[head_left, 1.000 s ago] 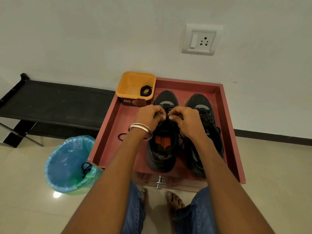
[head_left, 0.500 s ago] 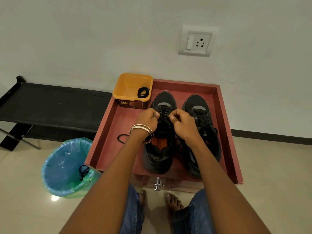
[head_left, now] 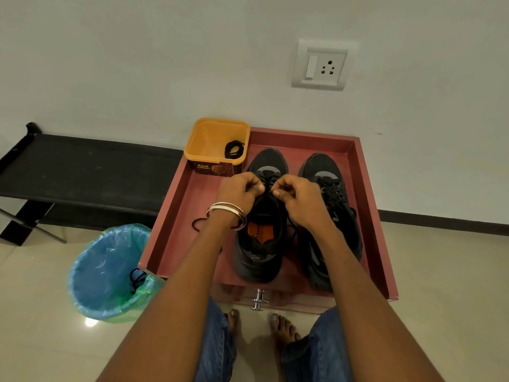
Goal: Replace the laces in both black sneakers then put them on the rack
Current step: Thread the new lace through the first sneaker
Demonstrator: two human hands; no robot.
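Observation:
Two black sneakers stand side by side in a red tray (head_left: 170, 216), toes to the wall. The left sneaker (head_left: 261, 244) shows an orange insole and is partly laced. My left hand (head_left: 241, 193) and my right hand (head_left: 298, 198) meet over its lace area, each pinching a black lace (head_left: 267, 186). The lace's loose end (head_left: 197, 224) trails on the tray to the left. The right sneaker (head_left: 330, 194) is fully laced. A black rack (head_left: 88, 172) stands low on the left against the wall.
An orange tub (head_left: 209, 142) in the tray's far left corner holds a coiled black lace (head_left: 234, 149). A bin with a blue liner (head_left: 107, 274) on the floor at left has a black lace inside. The tray's front carries a metal knob (head_left: 258, 299). My bare feet rest below it.
My hands have stayed together over the left sneaker's laces with small finger movements. The camera view shifted slightly.

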